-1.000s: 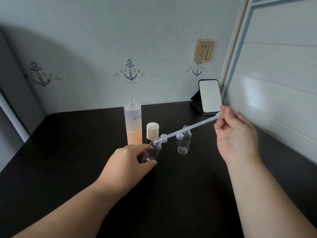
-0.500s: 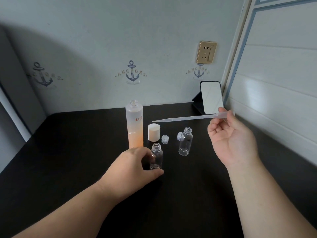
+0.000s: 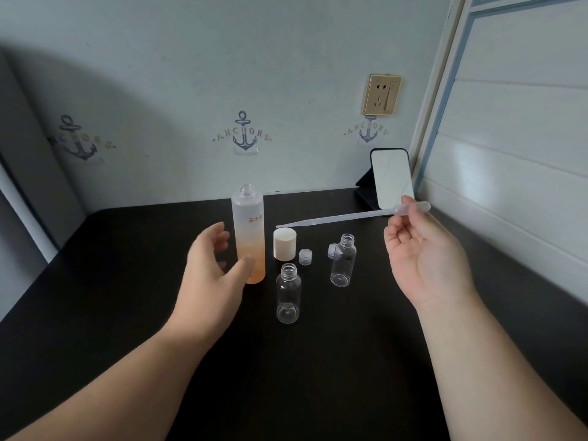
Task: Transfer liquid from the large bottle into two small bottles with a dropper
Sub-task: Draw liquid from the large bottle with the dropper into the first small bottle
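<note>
The large bottle stands uncapped on the black table, orange liquid filling its lower part. Both small bottles stand open and look empty or nearly so, so most of the filling seems left. The right hand pinches the dropper by its bulb, held roughly level above the caps. The left hand is spread open beside the large bottle, gripping nothing.

We read "ANCHORS" curved across each of 3 anchor emblems printed on the wall. The large bottle carries small red characters we cannot make out.
</note>
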